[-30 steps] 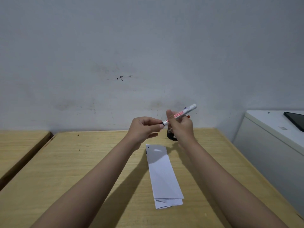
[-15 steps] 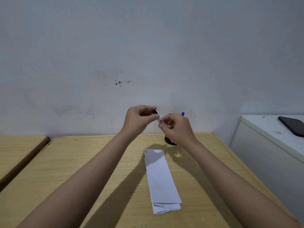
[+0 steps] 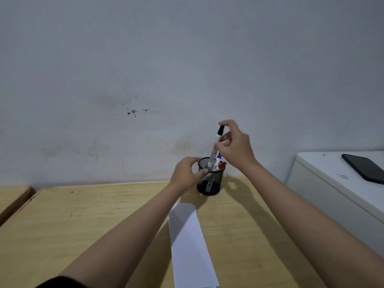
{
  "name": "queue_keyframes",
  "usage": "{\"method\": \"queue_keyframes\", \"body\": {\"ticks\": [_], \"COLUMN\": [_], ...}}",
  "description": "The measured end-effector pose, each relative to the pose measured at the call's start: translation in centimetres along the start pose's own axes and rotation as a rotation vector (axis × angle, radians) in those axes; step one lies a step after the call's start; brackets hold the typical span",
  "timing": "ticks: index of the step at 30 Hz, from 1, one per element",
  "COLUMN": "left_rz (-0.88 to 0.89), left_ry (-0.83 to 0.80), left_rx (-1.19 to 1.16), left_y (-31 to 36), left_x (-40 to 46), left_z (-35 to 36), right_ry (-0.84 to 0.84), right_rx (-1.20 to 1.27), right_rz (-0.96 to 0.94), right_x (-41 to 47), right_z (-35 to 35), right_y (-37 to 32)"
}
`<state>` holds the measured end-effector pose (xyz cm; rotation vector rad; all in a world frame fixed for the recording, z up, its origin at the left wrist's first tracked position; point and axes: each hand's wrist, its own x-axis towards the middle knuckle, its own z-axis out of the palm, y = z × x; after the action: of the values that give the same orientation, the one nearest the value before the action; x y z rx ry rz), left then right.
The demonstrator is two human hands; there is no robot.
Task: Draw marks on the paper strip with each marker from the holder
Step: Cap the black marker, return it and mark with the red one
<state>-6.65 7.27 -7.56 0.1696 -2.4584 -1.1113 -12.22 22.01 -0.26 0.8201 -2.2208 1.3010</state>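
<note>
So the right hand [image 3: 235,145] has a slim white marker with a black cap [image 3: 215,149] pinched up near its cap end, thumb and fingertips closed on the barrel, index finger arched over the top of the cap. The marker stands almost upright, leaning a touch toward 1 o'clock, with its lower end inside the round black wire-mesh pen holder [image 3: 209,182]. From this one look I can't tell if it's going in or coming out. Two more markers sit in the cup – a blue-capped one [image 3: 219,156] and a red-capped one [image 3: 222,165], both on the 3 o'clock side of the rim.

The left hand [image 3: 185,173] is curled around the holder's 9 o'clock side, thumb and fingers wrapped narrow against the mesh just under the rim, looks like it's steadying the cup.

The long white folded paper strip [image 3: 188,244] lies flat on the light wooden table [image 3: 83,225] at 6 o'clock from the holder, near it but not touching. Any marks on it are too faint for me to call.

Handling guess: the marker is light, stiff and smooth plastic, so a fingertip pinch mid-barrel is plenty, but gripping by the cap alone risks it popping off. The mesh cup is light too and would tip easily, so bracing it makes sense. The paper is flimsy and will slide unless pinned down.
</note>
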Motion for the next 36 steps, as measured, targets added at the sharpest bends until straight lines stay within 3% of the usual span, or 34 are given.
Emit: {"method": "queue_keyframes", "body": {"ticks": [5, 10, 17, 23, 27, 36], "left_rz": [-0.01, -0.054, -0.045, -0.046, -0.043, -0.061], "left_ry": [0.019, 0.051, 0.064, 0.065, 0.069, 0.028], "left_rx": [0.066, -0.04, -0.057, -0.053, -0.052, -0.036], "left_y": [-0.7, -1.3, -1.7, -1.5, -1.3, -0.3], "left_x": [1.7, 2.2, 2.0, 2.0, 1.8, 0.8], "left_z": [1.7, 1.8, 1.9, 1.9, 1.8, 1.6], "right_ry": [-0.068, -0.235, -0.322, -0.385, -0.349, -0.022], "right_rx": [-0.022, -0.083, -0.219, -0.25, -0.218, -0.063], "right_rz": [0.087, 0.181, 0.096, 0.155, 0.169, 0.11], "right_x": [1.5, 1.3, 1.1, -0.3, -0.7, 0.6], "right_z": [2.0, 3.3, 2.2, 0.2, 1.0, -2.2], "right_y": [2.3, 4.2, 4.7, 5.3, 5.6, 2.4]}}
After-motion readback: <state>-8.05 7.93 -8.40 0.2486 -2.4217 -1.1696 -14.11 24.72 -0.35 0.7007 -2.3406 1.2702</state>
